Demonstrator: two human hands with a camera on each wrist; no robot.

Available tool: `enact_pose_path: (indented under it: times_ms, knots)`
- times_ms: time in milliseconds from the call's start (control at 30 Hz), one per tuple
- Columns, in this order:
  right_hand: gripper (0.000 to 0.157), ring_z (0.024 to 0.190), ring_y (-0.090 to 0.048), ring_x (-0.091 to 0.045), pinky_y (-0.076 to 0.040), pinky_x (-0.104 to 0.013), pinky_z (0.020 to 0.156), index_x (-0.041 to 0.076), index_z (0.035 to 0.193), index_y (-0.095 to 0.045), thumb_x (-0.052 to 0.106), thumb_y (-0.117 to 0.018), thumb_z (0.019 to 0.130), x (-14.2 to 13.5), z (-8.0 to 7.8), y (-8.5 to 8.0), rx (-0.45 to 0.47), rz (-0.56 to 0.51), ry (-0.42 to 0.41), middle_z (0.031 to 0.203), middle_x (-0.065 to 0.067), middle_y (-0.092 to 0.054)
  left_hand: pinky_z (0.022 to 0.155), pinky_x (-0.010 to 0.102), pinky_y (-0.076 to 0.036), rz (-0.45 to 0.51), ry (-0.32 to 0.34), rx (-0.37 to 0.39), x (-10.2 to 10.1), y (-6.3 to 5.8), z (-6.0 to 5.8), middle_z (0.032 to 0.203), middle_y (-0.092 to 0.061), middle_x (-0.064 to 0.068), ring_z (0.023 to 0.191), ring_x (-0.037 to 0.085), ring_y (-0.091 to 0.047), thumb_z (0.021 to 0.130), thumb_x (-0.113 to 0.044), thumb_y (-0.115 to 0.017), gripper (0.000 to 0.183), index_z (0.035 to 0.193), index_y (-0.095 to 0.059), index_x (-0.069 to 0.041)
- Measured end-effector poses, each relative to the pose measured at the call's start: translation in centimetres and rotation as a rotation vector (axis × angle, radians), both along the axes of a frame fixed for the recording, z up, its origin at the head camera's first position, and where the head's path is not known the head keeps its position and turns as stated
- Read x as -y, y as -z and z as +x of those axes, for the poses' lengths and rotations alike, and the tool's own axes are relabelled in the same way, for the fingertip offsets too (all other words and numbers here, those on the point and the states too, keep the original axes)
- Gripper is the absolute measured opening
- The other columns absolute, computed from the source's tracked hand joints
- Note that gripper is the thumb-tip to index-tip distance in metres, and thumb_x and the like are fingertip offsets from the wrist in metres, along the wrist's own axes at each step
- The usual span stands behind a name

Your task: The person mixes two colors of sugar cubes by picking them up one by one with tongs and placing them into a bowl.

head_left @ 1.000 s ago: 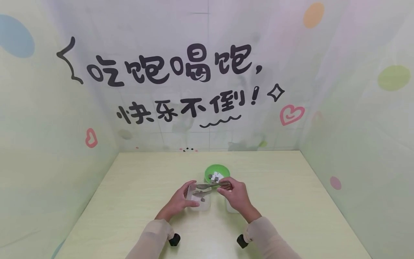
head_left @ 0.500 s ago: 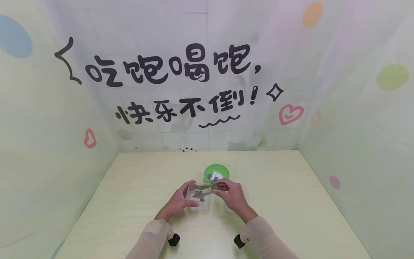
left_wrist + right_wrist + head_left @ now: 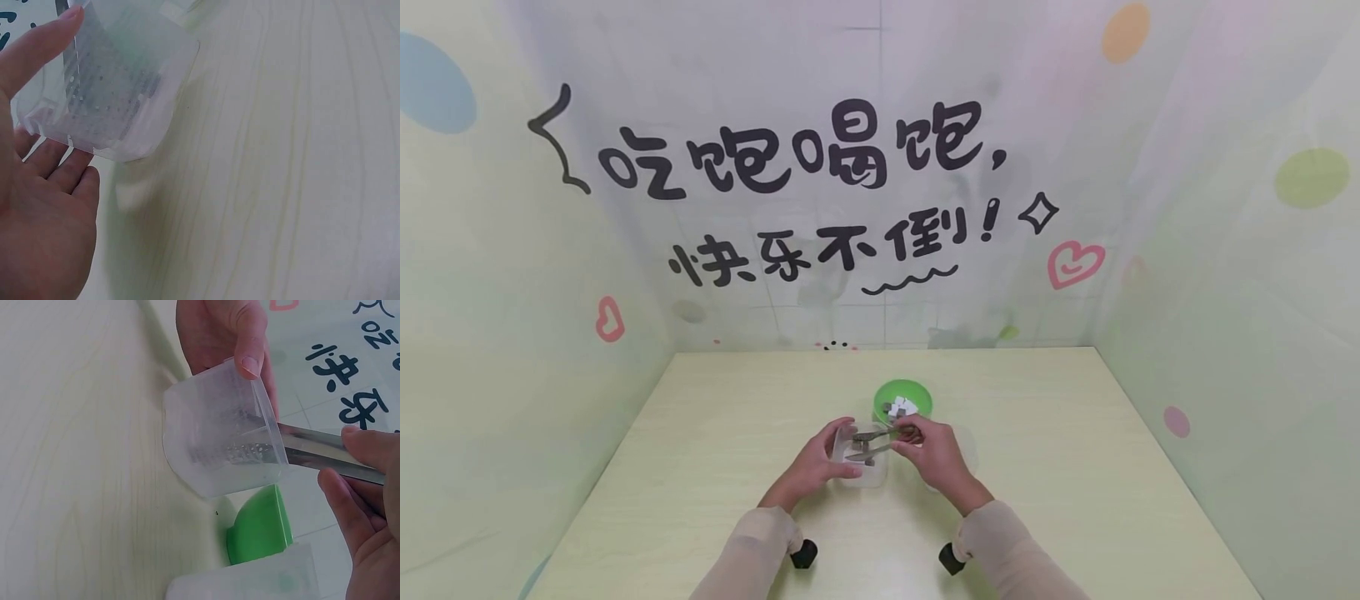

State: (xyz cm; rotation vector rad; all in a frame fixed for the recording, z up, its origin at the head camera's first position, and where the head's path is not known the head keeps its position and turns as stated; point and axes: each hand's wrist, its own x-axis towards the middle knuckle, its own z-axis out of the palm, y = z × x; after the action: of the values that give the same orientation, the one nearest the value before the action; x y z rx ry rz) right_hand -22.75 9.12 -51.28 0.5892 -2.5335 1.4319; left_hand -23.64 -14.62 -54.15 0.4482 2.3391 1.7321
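My left hand [image 3: 811, 468] holds a clear plastic box [image 3: 872, 480] on the table, thumb on the near side and fingers around the far side. Several small grey cubes [image 3: 869, 462] lie in the box. My right hand [image 3: 942, 457] pinches metal tongs [image 3: 312, 439] between thumb and fingers. The ends of the tongs reach inside the box, their arms spread, near a grey cube; whether they touch it I cannot tell. Just behind the box stands a green bowl [image 3: 886, 389] with white and grey cubes [image 3: 899, 407].
A second clear plastic box [image 3: 244, 582] stands to the right, partly covered by my right hand in the head view. The pale wooden table [image 3: 745, 392] ends at a printed back wall [image 3: 820, 317] and side walls.
My right hand has shifted slightly left, bringing the tongs a little further into the box. The left hand and the box stay in place.
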Motion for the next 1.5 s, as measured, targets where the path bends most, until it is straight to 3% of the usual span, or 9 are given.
enact_pose_path:
  times_ms: [100, 233, 1033, 1500]
  knots:
    - [0.026, 0.08, -0.067, -0.016, -0.057, -0.022, 0.069, 0.001, 0.106, -0.067, 0.005, -0.076, 0.082, 0.0, 0.0, -0.2, 0.006, 0.004, -0.004, 0.089, -0.006, -0.071, 0.113, 0.057, -0.023, 0.006, -0.007, -0.001, 0.1, 1.2, -0.6, 0.146, -0.042, 0.022, 0.138, 0.042, -0.031, 0.076, -0.003, -0.081, 0.084, 0.147, -0.036, -0.003]
    - [0.026, 0.08, -0.067, -0.016, -0.056, -0.022, 0.068, 0.001, 0.105, -0.067, 0.007, -0.077, 0.082, 0.1, -0.1, -0.3, -0.007, 0.01, -0.007, 0.089, -0.008, -0.071, 0.112, 0.056, -0.026, -0.012, -0.009, -0.002, 0.2, 1.7, -0.9, 0.146, -0.045, 0.017, 0.138, 0.04, -0.033, 0.076, -0.009, -0.083, 0.084, 0.147, -0.038, -0.007]
    - [0.022, 0.08, -0.068, -0.015, -0.056, -0.022, 0.068, 0.002, 0.103, -0.068, 0.009, -0.076, 0.083, 0.7, 0.0, -0.5, -0.043, 0.045, 0.023, 0.092, -0.008, -0.072, 0.111, 0.056, -0.028, -0.027, -0.02, -0.006, 0.3, 1.7, -0.9, 0.143, -0.049, 0.013, 0.136, 0.037, -0.036, 0.073, -0.016, -0.085, 0.088, 0.147, -0.038, -0.01]
    - [0.02, 0.077, -0.07, -0.017, -0.057, -0.023, 0.068, 0.005, 0.098, -0.069, 0.007, -0.078, 0.08, -0.4, 0.2, -0.8, -0.104, -0.07, 0.051, 0.089, -0.007, -0.073, 0.112, 0.054, -0.028, -0.038, -0.023, -0.011, 0.4, 1.8, -1.0, 0.145, -0.046, 0.014, 0.137, 0.037, -0.035, 0.072, -0.014, -0.086, 0.089, 0.147, -0.038, -0.009]
